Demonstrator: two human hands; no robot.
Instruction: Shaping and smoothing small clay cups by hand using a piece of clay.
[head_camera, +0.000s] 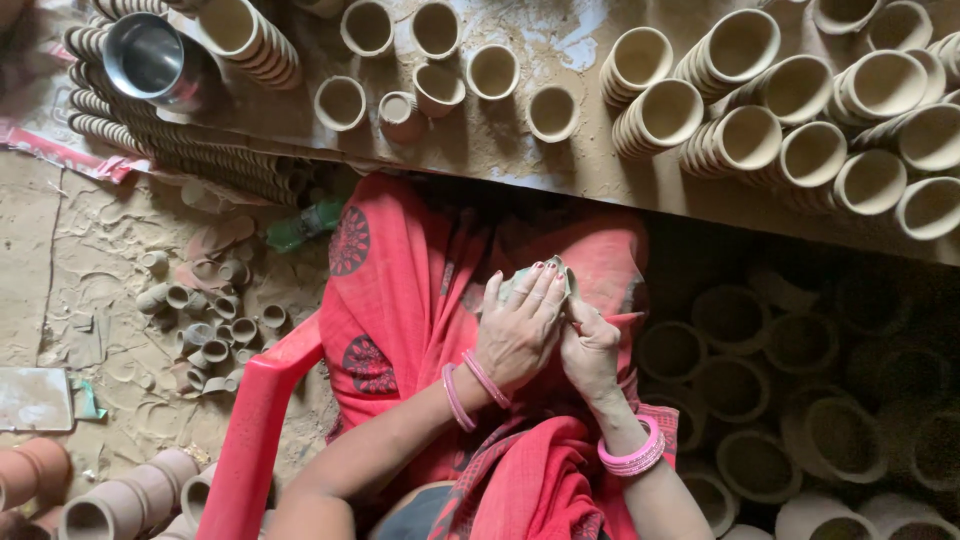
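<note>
Overhead, from largest to smallest:

- Far across the scene: a long dusty surface (500, 150), loaded at the far right with nested stacks of clay cups (800, 100), and at its middle with a few single cups (440, 85) standing mouth up, apart from one another.
- Middle: a red patterned garment (400, 290) over the lap, filling the space between the surface edge and the near edge of the view.
- Near left: a red plastic chair (255, 420), with one arm running up toward the lap.
- Right, in shadow under the surface: rows of darker cups (760, 390), too dim to count.
- Far left on the surface: a shiny steel pot (150, 60), lying against a ribbed stack.
- Left, on the floor (90, 270): a scatter of small cups (200, 310), some tipped over.
- Centre, above the lap: left hand (515, 335) with fingers stretched out side by side, laid flat over the far face of the work.
- Just right of it and touching: right hand (592, 350), curled shut, gripping from the near side and below.
- Between both hands, held over the lap and well clear of the surface: a pale piece (553, 268), thin and greenish-grey, only its far edge showing past the fingertips; exact shape impossible to tell.
- Smallest: pink bangles (632, 455) on the right wrist, more on the left.
- Probably a pressing or smoothing step on soft material, judging by flat fingers against a curled grip.
- Called for by such a hold: light, even pressure and a steady grip, lest the thin edge bend or tear.
</note>
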